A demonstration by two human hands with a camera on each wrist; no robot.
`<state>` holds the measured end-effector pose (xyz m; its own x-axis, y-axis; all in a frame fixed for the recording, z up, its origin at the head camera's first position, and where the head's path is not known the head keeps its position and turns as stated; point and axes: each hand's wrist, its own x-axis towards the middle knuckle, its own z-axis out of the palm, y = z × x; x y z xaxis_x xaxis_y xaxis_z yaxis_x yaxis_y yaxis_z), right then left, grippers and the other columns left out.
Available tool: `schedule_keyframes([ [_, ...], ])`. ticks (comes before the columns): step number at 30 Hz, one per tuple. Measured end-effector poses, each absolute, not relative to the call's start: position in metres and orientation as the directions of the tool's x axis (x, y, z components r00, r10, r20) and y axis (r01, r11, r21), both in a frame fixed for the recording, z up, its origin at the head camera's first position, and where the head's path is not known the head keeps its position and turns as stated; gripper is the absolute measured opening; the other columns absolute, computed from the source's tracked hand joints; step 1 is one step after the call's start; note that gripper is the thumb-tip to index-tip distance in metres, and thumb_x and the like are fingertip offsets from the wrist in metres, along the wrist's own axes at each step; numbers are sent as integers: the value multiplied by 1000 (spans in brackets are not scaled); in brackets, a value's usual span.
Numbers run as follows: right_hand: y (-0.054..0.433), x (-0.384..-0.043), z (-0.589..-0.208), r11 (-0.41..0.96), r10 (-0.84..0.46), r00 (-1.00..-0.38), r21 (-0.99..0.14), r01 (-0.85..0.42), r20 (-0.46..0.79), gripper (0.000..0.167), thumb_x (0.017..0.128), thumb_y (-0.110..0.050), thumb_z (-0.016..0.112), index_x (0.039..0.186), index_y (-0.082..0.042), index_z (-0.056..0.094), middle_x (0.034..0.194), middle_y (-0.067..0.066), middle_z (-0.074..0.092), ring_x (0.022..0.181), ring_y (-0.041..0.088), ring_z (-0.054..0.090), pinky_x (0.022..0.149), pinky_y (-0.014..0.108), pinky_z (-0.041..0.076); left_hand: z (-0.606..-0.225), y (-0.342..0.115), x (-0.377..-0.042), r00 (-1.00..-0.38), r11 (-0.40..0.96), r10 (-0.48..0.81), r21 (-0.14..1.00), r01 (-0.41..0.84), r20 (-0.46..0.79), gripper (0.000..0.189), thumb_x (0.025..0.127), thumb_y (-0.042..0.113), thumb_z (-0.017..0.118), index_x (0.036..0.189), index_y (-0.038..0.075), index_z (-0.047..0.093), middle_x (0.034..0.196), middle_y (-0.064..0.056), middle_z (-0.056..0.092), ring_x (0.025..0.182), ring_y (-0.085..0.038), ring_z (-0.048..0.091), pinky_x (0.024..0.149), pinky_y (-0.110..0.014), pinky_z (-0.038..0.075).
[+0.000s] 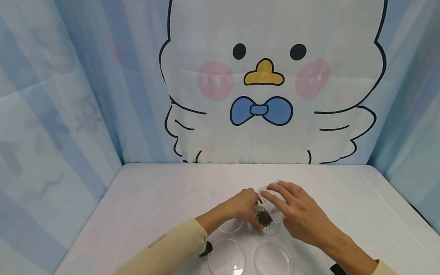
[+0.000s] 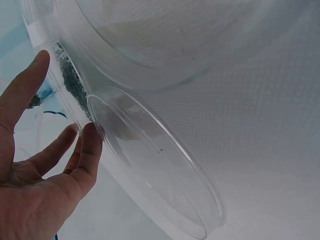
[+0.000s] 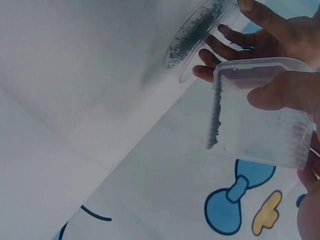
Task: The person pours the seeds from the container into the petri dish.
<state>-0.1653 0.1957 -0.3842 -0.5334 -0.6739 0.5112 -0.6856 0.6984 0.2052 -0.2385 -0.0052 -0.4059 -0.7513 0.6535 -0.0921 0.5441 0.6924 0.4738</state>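
Observation:
My left hand (image 1: 246, 206) holds the edge of a round clear petri dish (image 3: 192, 37), thumb on one side and fingers on the other. Dark granules (image 1: 263, 216) are spread over the dish, densest in the middle. Beside it, my right hand (image 1: 302, 212) grips a clear rectangular plastic box (image 3: 260, 122) tilted over the dish. More dark granules (image 3: 217, 117) lie along one side of the box. In the left wrist view, a clear petri dish (image 2: 165, 145) stands close to the left fingertips.
Two clear petri dishes lie near the front, one on the left (image 1: 226, 259) and one on the right (image 1: 273, 261). Another dish (image 1: 230, 226) is partly hidden by the left forearm. The white table (image 1: 163, 190) meets a printed curtain (image 1: 139, 96) at the back.

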Motion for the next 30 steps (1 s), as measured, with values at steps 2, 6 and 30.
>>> schedule_keyframes([
  [2,197,-165,-384,700,-671,-535,204,-684,513,94,54,0,97,140,-15,62,135,11,62,125,36,57,103,56,53,-405,-5,-238,-753,700,649,470,538,-106,72,62,29,103,124,7,73,112,-3,70,96,-9,63,86,-19,54],
  [6,200,-167,-383,707,-656,-543,176,-685,524,95,52,3,95,140,-14,62,135,11,62,125,37,57,103,57,52,-403,-4,-238,-761,714,637,468,521,-126,76,64,30,101,129,6,70,115,-6,69,98,-12,64,86,-20,55],
  [30,242,-224,-406,685,-256,-859,-543,-485,444,95,65,3,95,146,3,44,139,23,55,124,42,57,104,58,51,-401,-3,-233,-774,733,616,467,494,-148,78,65,28,102,132,9,69,117,-8,69,106,-17,64,94,-23,53],
])
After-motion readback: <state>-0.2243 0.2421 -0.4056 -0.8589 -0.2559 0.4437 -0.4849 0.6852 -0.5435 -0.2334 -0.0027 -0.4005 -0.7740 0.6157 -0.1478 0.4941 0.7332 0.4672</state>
